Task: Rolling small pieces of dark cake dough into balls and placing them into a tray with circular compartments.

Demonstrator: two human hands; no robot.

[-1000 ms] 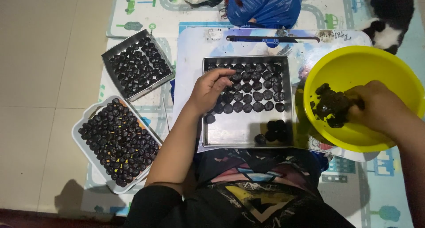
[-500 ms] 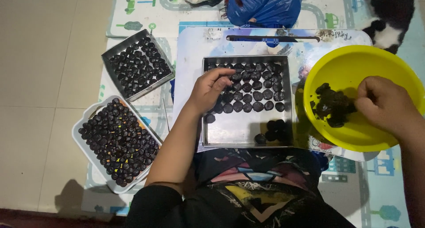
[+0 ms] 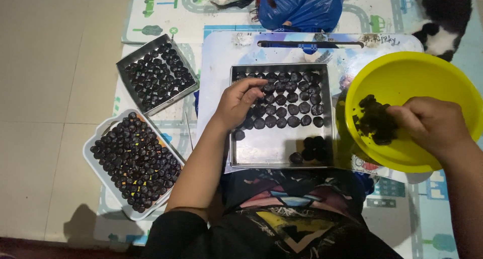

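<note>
A square metal tray lies on a low white table in front of me, its upper half filled with rows of dark round balls. My left hand rests on the left end of those rows, fingers curled over the balls. A yellow bowl sits to the right and holds a lump of dark dough. My right hand is inside the bowl with its fingertips pinched on the dough's right side.
Two more trays full of dark balls lie on the play mat at left: a metal one and a white one. A blue plastic bag sits beyond the table. A black and white animal lies at top right.
My right hand has drawn back slightly to the right, off the middle of the dough to its edge. My left hand has stayed on the balls in the tray.
</note>
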